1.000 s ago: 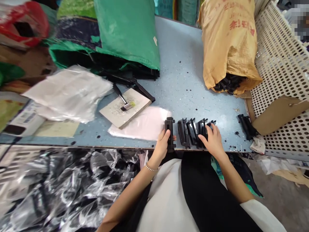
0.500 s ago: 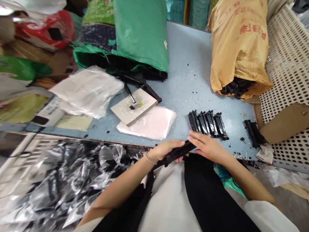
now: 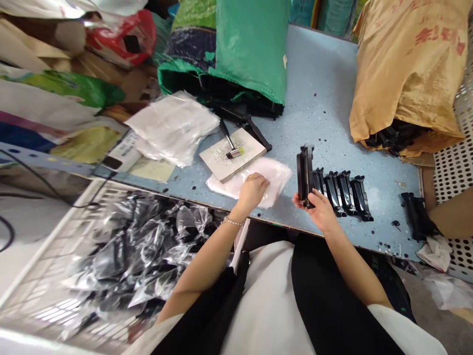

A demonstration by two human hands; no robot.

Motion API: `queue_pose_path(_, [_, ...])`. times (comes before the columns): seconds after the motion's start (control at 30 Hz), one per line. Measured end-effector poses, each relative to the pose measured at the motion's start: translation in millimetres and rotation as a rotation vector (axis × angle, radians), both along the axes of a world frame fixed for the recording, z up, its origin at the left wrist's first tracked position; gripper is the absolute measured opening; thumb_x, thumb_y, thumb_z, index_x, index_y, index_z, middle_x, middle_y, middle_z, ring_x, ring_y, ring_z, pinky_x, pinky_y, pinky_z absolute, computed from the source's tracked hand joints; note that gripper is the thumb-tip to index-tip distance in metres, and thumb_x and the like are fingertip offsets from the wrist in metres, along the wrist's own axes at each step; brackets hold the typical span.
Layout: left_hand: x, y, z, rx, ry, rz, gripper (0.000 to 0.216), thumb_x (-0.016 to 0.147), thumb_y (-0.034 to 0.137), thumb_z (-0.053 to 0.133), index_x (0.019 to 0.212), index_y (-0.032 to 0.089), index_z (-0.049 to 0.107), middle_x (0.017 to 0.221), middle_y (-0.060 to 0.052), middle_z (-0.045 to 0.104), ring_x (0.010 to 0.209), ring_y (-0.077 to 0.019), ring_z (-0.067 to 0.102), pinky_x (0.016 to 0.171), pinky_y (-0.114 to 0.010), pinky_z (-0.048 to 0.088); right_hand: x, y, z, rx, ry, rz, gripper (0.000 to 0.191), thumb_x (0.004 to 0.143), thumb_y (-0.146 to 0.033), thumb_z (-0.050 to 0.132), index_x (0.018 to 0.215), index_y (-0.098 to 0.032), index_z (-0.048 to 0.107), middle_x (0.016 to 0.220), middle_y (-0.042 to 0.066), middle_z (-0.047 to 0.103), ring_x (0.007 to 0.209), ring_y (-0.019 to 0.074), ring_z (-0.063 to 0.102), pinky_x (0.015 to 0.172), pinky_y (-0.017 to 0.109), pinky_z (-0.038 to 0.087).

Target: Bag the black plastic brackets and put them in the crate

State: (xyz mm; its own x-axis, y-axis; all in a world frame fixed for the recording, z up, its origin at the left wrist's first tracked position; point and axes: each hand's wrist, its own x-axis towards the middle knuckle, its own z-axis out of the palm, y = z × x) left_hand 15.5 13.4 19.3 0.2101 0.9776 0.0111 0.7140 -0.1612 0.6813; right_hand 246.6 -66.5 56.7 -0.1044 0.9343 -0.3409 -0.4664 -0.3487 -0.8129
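Right hand (image 3: 322, 209) grips a black plastic part (image 3: 305, 172), left hand (image 3: 254, 190) down on the bags

And there it is, the black plastic part, standing nearly upright in the right hand's grasp, its lower end wrapped by thumb and fingers, so that end is partly covered! Over to the left hand: bent fingers resting on a stack of pinkish clear bags (image 3: 279, 177), fingertips tucked out of sight, and whether they pinch a sheet I cannot tell. Just beyond that hand, a pale board (image 3: 251, 148) overlaps the stack and hides its far edge; on the board lies a small hammer (image 3: 233, 152), head a touch blurred.

Just right of the right hand, a row of similar black parts (image 3: 347, 192) lines the tabletop (image 3: 318, 64), the nearest partly screened by the held one. Farther right, a dark clump (image 3: 417, 217), its pieces hard to separate.

Well beyond the left hand, a green sack (image 3: 253, 49) runs off the top, its mouth so dark the contents blur together. Beyond the right hand, a yellow sack (image 3: 410, 74), also cut off, shows a jumble of black pieces (image 3: 395, 135). Below and left of the left hand, glare on crumpled clear wrapping (image 3: 148, 246) obscures the dark things inside.
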Motion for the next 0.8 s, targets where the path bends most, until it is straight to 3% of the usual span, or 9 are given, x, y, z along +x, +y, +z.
queue_pose_path(0.1, [-9.0,5.8,2.8,-0.121,-0.197,0.052,0.016,0.085,0.026,0.066,0.071,0.018,0.067,0.086,-0.005,0.066,0.083,-0.0204,0.063,0.081,-0.034,0.051,-22.6,24.7,0.8,-0.004,0.166,-0.005,0.041,0.074,-0.052,0.086,0.096,-0.02,0.073,0.098,0.005,0.081,0.095,0.0242,0.077,0.09,0.04,0.063])
queue_pose_path(0.23, [-14.2,4.3,9.9,-0.136,-0.3,0.13,0.017,0.084,0.03,0.068,0.073,0.018,0.066,0.076,-0.002,0.063,0.072,-0.0169,0.059,0.071,-0.03,0.049,-55.2,60.5,-10.8,-0.045,0.298,0.028,0.044,0.076,-0.056,0.082,0.095,-0.018,0.071,0.094,0.006,0.081,0.101,0.0254,0.076,0.098,0.042,0.062])
queue_pose_path(0.3, [-18.2,-1.2,16.2,-0.062,-0.276,0.13,0.01,0.088,0.024,0.062,0.082,0.018,0.067,0.077,-0.003,0.064,0.073,-0.0175,0.061,0.072,-0.031,0.05,-68.0,73.5,-20.2,-0.076,0.255,-0.021,0.041,0.077,-0.055,0.082,0.094,-0.019,0.068,0.09,0.005,0.08,0.1,0.0236,0.077,0.097,0.04,0.063])
queue_pose_path(0.4, [-27.3,-11.4,27.8,0.158,-0.05,0.016,0.019,0.089,0.009,0.051,0.092,0.018,0.068,0.1,-0.011,0.071,0.093,-0.0238,0.067,0.086,-0.038,0.055,-73.8,79.0,-28.8,-0.099,0.141,-0.116,0.038,0.077,-0.052,0.082,0.091,-0.022,0.065,0.087,0.004,0.079,0.096,0.0206,0.077,0.093,0.035,0.063])
queue_pose_path(0.53, [-34.3,-13.5,33.5,0.25,0.236,-0.117,0.035,0.091,0.002,0.043,0.108,0.015,0.07,0.129,-0.018,0.067,0.111,-0.0302,0.066,0.098,-0.046,0.056,-54.1,51.6,-20.1,-0.098,0.074,-0.053,0.039,0.079,-0.057,0.074,0.094,-0.021,0.067,0.088,0.006,0.077,0.094,0.0217,0.074,0.085,0.034,0.062])
queue_pose_path(0.67, [-33.4,-3.6,24.4,0.245,0.094,-0.093,0.05,0.091,0.004,0.044,0.137,0.013,0.06,0.142,-0.018,0.06,0.128,-0.0277,0.062,0.106,-0.042,0.056,-28.8,0.4,-7.1,-0.155,0.083,0.26,0.052,0.086,-0.067,0.052,0.095,-0.02,0.07,0.058,0.0,0.056,0.058,0.0184,0.057,0.054,0.033,0.051])
queue_pose_path(0.8, [-34.2,-8.5,21.5,0.256,-0.018,-0.123,0.06,0.09,0.003,0.042,0.149,0.013,0.05,0.15,-0.018,0.054,0.139,-0.0274,0.056,0.111,-0.042,0.054,-27.4,-21.8,-11.2,-0.252,0.206,0.52,0.053,0.087,-0.068,0.05,0.089,-0.018,0.069,0.049,-0.008,0.033,0.045,0.0124,0.029,0.044,0.027,0.035])
